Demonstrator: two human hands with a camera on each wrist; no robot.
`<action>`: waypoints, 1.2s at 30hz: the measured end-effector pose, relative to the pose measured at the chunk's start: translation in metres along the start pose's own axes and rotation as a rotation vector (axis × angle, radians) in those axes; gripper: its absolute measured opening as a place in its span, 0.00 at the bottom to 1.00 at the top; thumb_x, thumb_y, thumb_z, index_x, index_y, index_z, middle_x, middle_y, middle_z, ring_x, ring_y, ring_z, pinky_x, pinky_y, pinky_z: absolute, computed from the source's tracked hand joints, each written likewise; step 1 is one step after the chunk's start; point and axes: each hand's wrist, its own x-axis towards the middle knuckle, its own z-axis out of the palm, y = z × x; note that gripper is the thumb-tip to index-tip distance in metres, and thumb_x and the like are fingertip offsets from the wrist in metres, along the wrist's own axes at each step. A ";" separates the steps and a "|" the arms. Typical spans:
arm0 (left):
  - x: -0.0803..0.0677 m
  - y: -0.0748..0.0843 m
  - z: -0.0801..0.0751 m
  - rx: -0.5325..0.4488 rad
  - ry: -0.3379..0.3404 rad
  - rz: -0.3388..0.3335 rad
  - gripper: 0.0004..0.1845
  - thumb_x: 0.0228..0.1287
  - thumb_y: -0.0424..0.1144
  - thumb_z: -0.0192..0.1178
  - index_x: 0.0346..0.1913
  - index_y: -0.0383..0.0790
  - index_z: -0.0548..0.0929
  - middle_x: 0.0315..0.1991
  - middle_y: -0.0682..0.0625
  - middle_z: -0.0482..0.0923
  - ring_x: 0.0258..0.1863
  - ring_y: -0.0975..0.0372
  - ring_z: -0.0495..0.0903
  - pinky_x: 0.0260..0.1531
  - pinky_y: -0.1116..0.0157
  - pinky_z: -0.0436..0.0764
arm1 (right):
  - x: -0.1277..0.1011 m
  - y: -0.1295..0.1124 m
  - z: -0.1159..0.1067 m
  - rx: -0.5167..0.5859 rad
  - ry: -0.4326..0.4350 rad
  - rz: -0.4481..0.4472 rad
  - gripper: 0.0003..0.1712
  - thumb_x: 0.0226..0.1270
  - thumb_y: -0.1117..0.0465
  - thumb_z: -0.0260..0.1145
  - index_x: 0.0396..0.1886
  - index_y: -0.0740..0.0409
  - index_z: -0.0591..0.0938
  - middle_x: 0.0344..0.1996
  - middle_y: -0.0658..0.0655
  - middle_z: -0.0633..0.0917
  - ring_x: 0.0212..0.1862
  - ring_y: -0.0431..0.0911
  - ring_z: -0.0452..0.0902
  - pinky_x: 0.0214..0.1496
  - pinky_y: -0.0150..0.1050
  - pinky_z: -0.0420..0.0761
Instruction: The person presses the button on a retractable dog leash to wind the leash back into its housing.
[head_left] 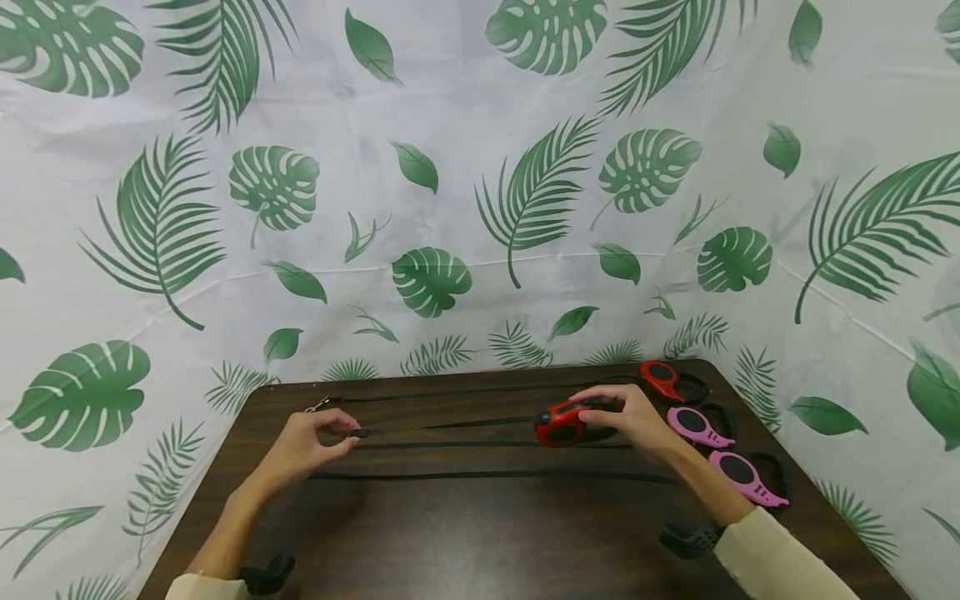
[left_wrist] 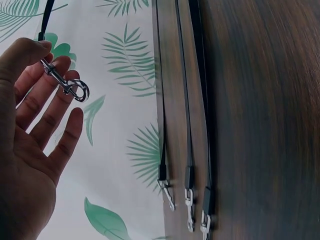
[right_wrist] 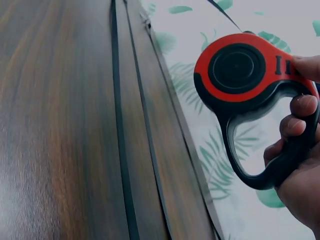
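1. Left hand [head_left: 303, 446] low over the dark wooden table [head_left: 465, 542], with thumb and fingertips [left_wrist: 60, 70] pinching a small silver clip [left_wrist: 67, 86]. Other fingers loose and nearly straight.
2. Clip fixed to the end of a thin black strap [head_left: 450, 425], pulled out straight, likely so the strap stays tight and flat.
3. Just past the left fingers, at the table edge, three more silver clips [left_wrist: 187, 205] side by side, each on its own black strap (all laid out long and straight across the wood).
4. Further right, right hand [head_left: 633, 417] wrapped round the black handle of a red leash case [right_wrist: 240, 75], thumb on top near the button, fingers [right_wrist: 295, 125] curled through the loop.
5. Red leash case round and flat, red shell with a black circle in the middle and a black grip. Strap coming out of the front toward the left hand.
6. Held up off the table, likely to keep the strap in line with the clip.
7. Right of those fingers, three more cases resting near the table's far corner: another red case [head_left: 663, 379], then a pink case [head_left: 697, 425], then a second pink case [head_left: 742, 477] closest to the sleeve.
8. Behind everything, a white cloth with green leaves [head_left: 480, 167].
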 end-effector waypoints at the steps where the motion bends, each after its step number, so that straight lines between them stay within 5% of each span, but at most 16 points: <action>1: 0.001 0.001 0.001 -0.001 0.002 0.002 0.10 0.59 0.26 0.75 0.39 0.43 0.89 0.34 0.58 0.89 0.34 0.71 0.85 0.34 0.58 0.88 | 0.001 0.000 0.002 0.002 0.001 -0.004 0.17 0.72 0.66 0.71 0.58 0.65 0.87 0.51 0.55 0.90 0.50 0.48 0.85 0.50 0.40 0.86; 21: 0.013 0.014 0.019 -0.035 0.013 0.002 0.09 0.59 0.26 0.75 0.39 0.40 0.89 0.34 0.54 0.89 0.34 0.69 0.85 0.36 0.55 0.88 | 0.020 -0.002 0.033 0.030 -0.034 -0.003 0.18 0.72 0.63 0.72 0.58 0.63 0.87 0.49 0.57 0.90 0.42 0.49 0.85 0.40 0.42 0.88; 36: 0.019 0.018 0.029 -0.057 0.004 0.021 0.09 0.59 0.25 0.75 0.40 0.38 0.89 0.35 0.51 0.90 0.34 0.68 0.86 0.36 0.52 0.89 | 0.034 -0.007 0.055 0.063 -0.065 -0.003 0.18 0.72 0.62 0.73 0.58 0.62 0.87 0.52 0.61 0.89 0.44 0.52 0.87 0.44 0.45 0.89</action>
